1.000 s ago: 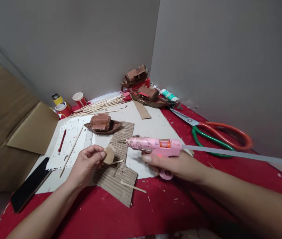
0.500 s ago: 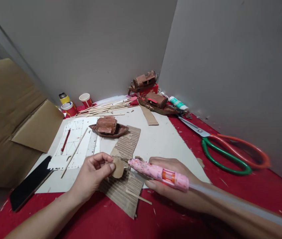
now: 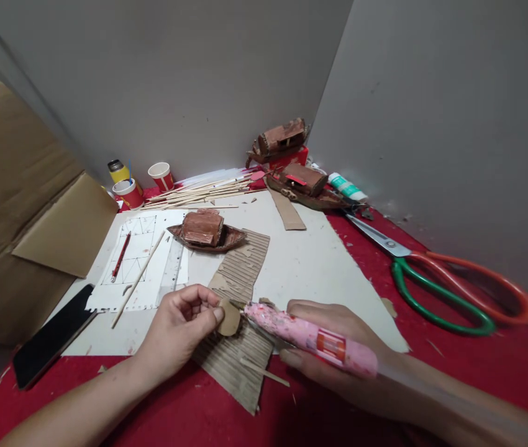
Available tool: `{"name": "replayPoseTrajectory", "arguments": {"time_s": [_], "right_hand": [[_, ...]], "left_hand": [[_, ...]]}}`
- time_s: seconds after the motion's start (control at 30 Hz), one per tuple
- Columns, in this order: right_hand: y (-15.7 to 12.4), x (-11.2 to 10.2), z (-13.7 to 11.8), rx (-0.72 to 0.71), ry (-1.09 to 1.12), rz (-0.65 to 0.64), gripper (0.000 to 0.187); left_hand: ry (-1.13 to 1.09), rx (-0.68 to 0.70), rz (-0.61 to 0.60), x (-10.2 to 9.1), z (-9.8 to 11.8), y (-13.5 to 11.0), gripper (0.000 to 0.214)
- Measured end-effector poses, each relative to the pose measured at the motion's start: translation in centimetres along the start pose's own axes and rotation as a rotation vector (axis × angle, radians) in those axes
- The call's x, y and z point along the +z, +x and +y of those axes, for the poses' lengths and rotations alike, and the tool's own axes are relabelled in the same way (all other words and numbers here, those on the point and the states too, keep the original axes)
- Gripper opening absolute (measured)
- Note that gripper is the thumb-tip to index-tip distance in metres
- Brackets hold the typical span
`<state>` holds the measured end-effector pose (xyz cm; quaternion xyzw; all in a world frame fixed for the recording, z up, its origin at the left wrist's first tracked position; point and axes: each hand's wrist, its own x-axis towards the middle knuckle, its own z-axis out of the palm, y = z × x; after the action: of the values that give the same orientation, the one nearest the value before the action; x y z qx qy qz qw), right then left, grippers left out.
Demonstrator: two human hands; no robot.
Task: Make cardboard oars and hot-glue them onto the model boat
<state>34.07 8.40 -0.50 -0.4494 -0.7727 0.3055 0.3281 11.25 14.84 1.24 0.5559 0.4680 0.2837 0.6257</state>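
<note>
Between the thumb and fingers of my left hand (image 3: pixel 182 323) is a small rounded piece of cardboard (image 3: pixel 230 319). My right hand (image 3: pixel 333 335) is wrapped round a pink glue gun (image 3: pixel 308 335), its nozzle pointing left and close to the cardboard piece's right edge. Whether the nozzle touches it I cannot tell. Below both hands lies a strip of corrugated cardboard (image 3: pixel 240 366), with a thin wooden stick (image 3: pixel 266 374) across its lower part. Just beyond the hands a small brown model boat (image 3: pixel 203 231) rests at the strip's far end.
Large scissors (image 3: pixel 432 273) with red and green handles lie at right. Two more model boats (image 3: pixel 304 180) stand at the back, near wooden sticks (image 3: pixel 203 194) and paper cups (image 3: pixel 160 177). At left are a phone (image 3: pixel 54 338), a drawing sheet (image 3: pixel 128 261) and a cardboard box (image 3: pixel 17 217).
The view has shifted slightly. The glue gun's nozzle now meets the cardboard piece's upper right edge in the picture; both hands keep their holds.
</note>
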Motion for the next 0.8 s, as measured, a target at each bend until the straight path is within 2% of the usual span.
{"name": "replayPoseTrajectory", "arguments": {"time_s": [0.27, 0.4, 0.57, 0.8], "right_hand": [[-0.24, 0.2, 0.25, -0.01, -0.101, -0.03, 0.029], [-0.55, 0.46, 0.64, -0.029, -0.224, -0.038, 0.028], [-0.74, 0.89, 0.73, -0.007, -0.274, 0.008, 0.033], [-0.5, 0.94, 0.84, -0.084, -0.292, 0.064, 0.037]], "left_hand": [[-0.021, -0.007, 0.015, 0.24, 0.03, 0.12, 0.021], [-0.015, -0.006, 0.025, 0.15, 0.09, 0.05, 0.022], [-0.019, -0.006, 0.021, 0.16, 0.2, -0.1, 0.022], [-0.026, 0.002, 0.002, 0.24, -0.07, -0.21, 0.02]]}}
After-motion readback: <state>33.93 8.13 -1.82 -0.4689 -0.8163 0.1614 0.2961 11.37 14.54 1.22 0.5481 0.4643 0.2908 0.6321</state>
